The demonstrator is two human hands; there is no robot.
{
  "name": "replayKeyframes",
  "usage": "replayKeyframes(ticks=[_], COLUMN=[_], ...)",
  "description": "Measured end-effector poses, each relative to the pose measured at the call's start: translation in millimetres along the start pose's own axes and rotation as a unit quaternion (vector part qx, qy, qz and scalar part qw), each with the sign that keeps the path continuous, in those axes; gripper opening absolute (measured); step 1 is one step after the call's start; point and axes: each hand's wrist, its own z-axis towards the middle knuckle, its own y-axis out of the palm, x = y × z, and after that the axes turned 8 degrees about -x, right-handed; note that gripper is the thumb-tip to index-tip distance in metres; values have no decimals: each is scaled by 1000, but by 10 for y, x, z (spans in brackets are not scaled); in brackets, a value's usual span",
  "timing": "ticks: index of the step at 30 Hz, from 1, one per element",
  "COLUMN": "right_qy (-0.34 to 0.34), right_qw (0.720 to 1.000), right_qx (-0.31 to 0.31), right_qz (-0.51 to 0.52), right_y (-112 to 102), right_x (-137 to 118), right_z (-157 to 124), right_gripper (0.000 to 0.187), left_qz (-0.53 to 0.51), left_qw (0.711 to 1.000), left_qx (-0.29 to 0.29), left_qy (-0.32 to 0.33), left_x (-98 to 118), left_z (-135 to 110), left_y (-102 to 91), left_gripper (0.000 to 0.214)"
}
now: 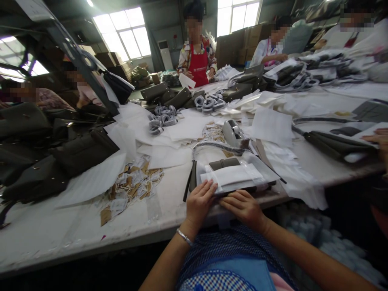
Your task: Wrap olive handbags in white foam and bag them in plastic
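Observation:
A dark olive handbag (224, 163) lies at the table's front edge before me, its wrapped handle (216, 144) arching away from me. A white sheet (235, 176) rests across the bag, over a clear or pale foam layer. My left hand (201, 201) grips the bag's near edge at the left, its fingers on top of the sheet and its thumb mostly hidden. To its right, my right hand (243, 208) closes along the same edge, with fingers bent over the dark rim. A tape dispenser (233, 132) stands just behind the bag.
Paper tags with strings (133, 182) lie in a heap to the left, beside stacked dark bags (60, 161). White foam sheets (271, 125) and coiled grey straps (163, 117) cover the table behind. Another bag (336, 143) lies right, near a co-worker's hand (377, 139). A person in a red apron (199, 68) stands opposite.

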Motion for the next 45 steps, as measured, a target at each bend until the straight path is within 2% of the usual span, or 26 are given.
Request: replayKeyframes(ticks=[5, 7, 9, 12, 16, 24, 30, 33, 37, 39, 42, 45], right_qy=[-4, 4, 6, 1, 5, 74, 83, 104, 147, 181, 230, 260], right_qw=[997, 996, 997, 1000, 998, 984, 981, 975, 966, 962, 953, 940], right_qx=[-80, -94, -78, -25, 18, 15, 24, 34, 29, 16, -37, -120], right_qz=[0, -10, -10, 18, 64, 161, 173, 193, 211, 205, 193, 186], right_y=[70, 161, 250, 312, 239, 17, -126, -211, -282, -266, -193, -127], right_x=[-140, -174, -180, -153, -136, -338, -447, -323, 12, 188, 386, 478], right_z=[-381, -481, -505, -426, -295, -139, -37, 73, 365, 529, 725, 843], right_gripper=[53, 57, 52, 38, 26, 20, 22, 24, 19, 15, 11, 11], left_qz=[-1, -5, -6, -5, 2, 19, 40, 45, 56, 53, 38, 20], left_qw=[1000, 1000, 1000, 1000, 1000, 1000, 999, 998, 997, 997, 997, 996], left_qx=[5, 3, -1, -9, -11, 5, 25, 35, 55, 60, 70, 84], left_qy=[3, 2, 2, 4, 4, 1, 8, 14, 5, -9, -21, -30], left_x=[-5, -9, -13, -18, -15, 30, 53, 44, 55, 71, 88, 82], left_z=[-3, 1, 2, 2, -3, -21, -16, -25, -39, -37, -31, -33], left_y=[-3, -14, -24, -38, -46, 12, 37, 52, 73, 80, 90, 98], left_gripper=[46, 46, 47, 49, 49, 43, 38, 39, 41, 34, 23, 25])
